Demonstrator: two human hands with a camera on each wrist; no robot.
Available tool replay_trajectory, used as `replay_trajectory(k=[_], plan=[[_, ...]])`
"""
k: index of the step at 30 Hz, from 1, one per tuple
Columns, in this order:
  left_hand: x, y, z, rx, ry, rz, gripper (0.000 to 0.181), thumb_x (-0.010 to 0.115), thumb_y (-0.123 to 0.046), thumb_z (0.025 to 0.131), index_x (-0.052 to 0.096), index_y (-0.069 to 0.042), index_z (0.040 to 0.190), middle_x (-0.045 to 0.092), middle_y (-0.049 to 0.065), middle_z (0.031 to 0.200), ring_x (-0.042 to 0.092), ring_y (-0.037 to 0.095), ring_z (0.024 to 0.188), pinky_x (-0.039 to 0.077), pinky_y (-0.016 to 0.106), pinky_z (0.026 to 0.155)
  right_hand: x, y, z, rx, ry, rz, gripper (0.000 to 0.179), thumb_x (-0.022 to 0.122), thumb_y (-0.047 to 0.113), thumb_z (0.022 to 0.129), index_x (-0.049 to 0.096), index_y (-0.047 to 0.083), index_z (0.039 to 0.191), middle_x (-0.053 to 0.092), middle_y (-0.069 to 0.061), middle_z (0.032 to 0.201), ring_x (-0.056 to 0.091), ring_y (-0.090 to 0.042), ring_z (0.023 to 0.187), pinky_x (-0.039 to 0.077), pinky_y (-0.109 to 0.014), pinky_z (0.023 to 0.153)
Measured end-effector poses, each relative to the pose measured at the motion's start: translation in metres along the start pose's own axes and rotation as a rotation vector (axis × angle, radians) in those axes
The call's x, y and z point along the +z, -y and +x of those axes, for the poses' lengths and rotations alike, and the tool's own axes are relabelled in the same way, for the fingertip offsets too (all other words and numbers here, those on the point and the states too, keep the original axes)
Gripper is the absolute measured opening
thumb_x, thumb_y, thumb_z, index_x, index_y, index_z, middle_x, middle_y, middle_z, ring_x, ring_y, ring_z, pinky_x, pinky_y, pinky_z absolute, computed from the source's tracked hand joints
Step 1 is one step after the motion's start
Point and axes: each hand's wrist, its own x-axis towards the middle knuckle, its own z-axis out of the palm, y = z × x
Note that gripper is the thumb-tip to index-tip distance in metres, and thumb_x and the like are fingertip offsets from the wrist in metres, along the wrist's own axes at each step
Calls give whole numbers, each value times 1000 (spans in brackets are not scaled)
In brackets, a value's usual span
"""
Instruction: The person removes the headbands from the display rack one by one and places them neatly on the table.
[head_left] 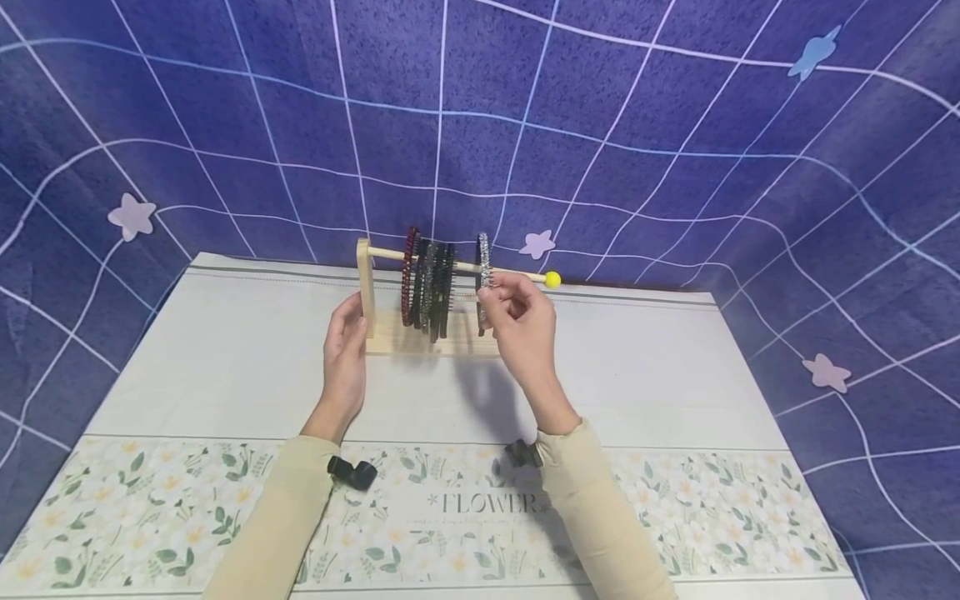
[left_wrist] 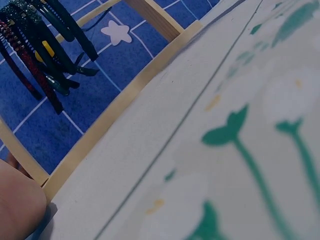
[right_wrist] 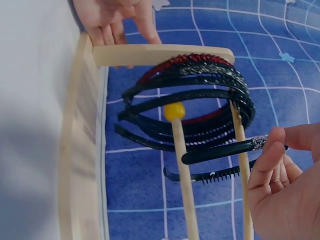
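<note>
A wooden stand (head_left: 366, 292) carries a row of dark headbands (head_left: 435, 292) on its upper rod; the leftmost is dark red. My left hand (head_left: 345, 354) holds the stand's left upright, thumb on the near side. Between right thumb and fingertips, my right hand (head_left: 525, 329) pinches a silver glittery headband (head_left: 484, 250), apart from the row and around the rod. Its black end (right_wrist: 200, 155) shows in the right wrist view. Only part of the left hand (left_wrist: 20, 205) shows in the left wrist view, at the stand's corner.
A yellow ball (head_left: 552, 279) caps the upper rod's right end. In the right wrist view another yellow ball (right_wrist: 174, 111) tips a second rod, inside the hanging headbands. A floral cloth band (head_left: 180, 508) crosses the table; a blue gridded backdrop (head_left: 405, 67) stands behind.
</note>
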Motion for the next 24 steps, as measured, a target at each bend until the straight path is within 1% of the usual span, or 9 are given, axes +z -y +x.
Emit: replay_trajectory(k=[3, 6, 11, 16, 18, 24], plan=[[1, -1, 0, 1, -3, -5, 43, 42, -15, 120, 48, -18, 163, 46, -3, 164, 32, 17, 162, 21, 38, 140, -5, 4, 1, -2, -17, 9, 19, 75, -7, 100, 72, -10, 119, 72, 6, 84, 65, -14, 58, 51, -15, 49], [1, -1, 0, 1, -4, -5, 43, 42, -14, 120, 48, -18, 162, 47, -3, 163, 33, 18, 161, 21, 38, 140, -10, 7, 3, -2, -36, 15, 18, 74, -7, 100, 73, -10, 118, 70, 7, 82, 64, -11, 58, 51, -15, 49], [1, -1, 0, 5, -3, 1, 43, 42, -14, 120, 47, -17, 163, 47, -3, 163, 35, 17, 160, 22, 37, 140, -16, 7, 6, 5, -50, 24, 17, 74, -7, 100, 74, -10, 117, 70, 7, 81, 62, -9, 57, 51, -14, 49], [1, 0, 0, 1, -4, 7, 44, 42, -13, 120, 46, -16, 164, 46, -3, 162, 34, 17, 160, 23, 35, 139, -21, 4, 9, 17, -57, 46, 16, 72, -6, 101, 74, -10, 116, 69, 5, 81, 60, -8, 57, 47, -15, 44], [1, -1, 0, 0, -6, 10, 44, 41, -13, 120, 46, -16, 164, 46, -3, 162, 35, 18, 159, 24, 34, 139, -23, 4, 9, 18, -68, 49, 16, 72, -6, 101, 74, -10, 116, 69, 5, 80, 60, -8, 56, 47, -16, 42], [2, -1, 0, 2, -13, 13, 44, 42, -13, 120, 47, -16, 163, 46, -4, 161, 35, 17, 159, 24, 34, 139, -27, 6, 12, 31, -88, 28, 15, 73, -3, 102, 76, -9, 116, 70, 5, 80, 59, -8, 55, 52, -18, 46]])
